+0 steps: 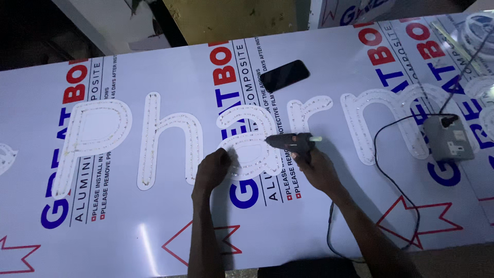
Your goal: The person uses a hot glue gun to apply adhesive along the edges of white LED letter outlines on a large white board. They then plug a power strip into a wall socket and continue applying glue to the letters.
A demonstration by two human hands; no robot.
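My right hand [315,166] grips a black hot glue gun [292,142] with its nozzle pointing left onto a white cut-out letter [248,135] lined with a strip of small lights. My left hand [212,170] rests fingers-down on the lower left edge of that same letter, pressing the light strip. The letter is one of several large white letters [92,139] lying in a row on a big white panel [154,216] with blue, red and black print. A glue stick pokes out of the gun's back end.
A black phone [284,75] lies on the panel above the letters. A grey socket box [448,140] sits at the right, with a black cable [391,180] looping toward me. A coil of light strip [476,28] lies far right.
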